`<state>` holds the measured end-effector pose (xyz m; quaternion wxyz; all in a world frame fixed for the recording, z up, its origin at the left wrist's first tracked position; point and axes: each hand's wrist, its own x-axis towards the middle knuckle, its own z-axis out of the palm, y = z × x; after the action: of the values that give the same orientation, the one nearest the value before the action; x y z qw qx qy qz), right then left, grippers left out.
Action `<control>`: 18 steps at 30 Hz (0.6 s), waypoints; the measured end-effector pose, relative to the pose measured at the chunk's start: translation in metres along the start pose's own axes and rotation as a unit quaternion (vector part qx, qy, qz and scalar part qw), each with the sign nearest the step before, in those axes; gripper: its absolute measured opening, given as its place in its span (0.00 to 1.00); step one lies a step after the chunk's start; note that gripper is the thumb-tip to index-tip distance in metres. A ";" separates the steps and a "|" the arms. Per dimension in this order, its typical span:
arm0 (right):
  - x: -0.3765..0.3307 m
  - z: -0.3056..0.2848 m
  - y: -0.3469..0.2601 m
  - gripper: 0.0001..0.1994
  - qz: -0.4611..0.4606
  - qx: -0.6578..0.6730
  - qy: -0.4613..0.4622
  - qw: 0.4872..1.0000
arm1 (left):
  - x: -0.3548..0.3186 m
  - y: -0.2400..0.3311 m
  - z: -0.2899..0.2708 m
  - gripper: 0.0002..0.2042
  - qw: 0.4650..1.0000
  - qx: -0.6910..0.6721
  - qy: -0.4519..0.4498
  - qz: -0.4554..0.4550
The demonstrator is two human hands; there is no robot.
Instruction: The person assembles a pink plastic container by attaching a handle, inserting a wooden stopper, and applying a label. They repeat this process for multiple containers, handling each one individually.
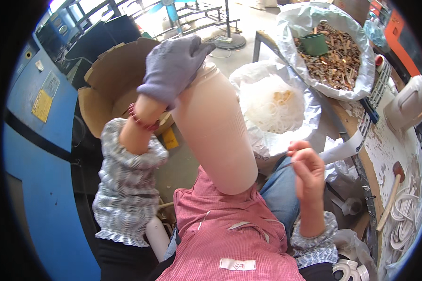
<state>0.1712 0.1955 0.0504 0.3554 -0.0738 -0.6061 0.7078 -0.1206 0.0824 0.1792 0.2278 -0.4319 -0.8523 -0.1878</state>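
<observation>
My left hand [176, 68], in a grey glove, grips the neck end of a large translucent whitish plastic bottle [218, 136]. The bottle is tilted, its mouth end up and away from me, its rounded base resting over my lap on the pink checked apron [229, 220]. To the right of the bottle, apart from it, my bare right hand [308, 168] is raised with thumb and fingers pinched together. A thin dark sliver sticks out of that pinch, too small to name. Beyond it stands a white-lined sack [309, 112] of pale plastic rings and trimmings [276, 105].
A big torn cardboard drum [96, 105] stands behind my left arm, beside a blue machine cabinet [37, 187]. At the far right, a sack of brown scraps [365, 86] holds a green pot [314, 44]. A worn bench on the right bears a mallet [390, 196] and a white jug [405, 105].
</observation>
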 end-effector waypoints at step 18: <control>0.013 0.030 0.117 0.03 0.188 0.023 0.069 0.980 | -0.085 -0.034 0.159 0.20 0.748 -0.599 -0.232 -0.165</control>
<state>0.0972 0.1779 -0.0438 0.2586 -0.2269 -0.5393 0.7686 -0.1405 0.0904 -0.0032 -0.3171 -0.3626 -0.6493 -0.5885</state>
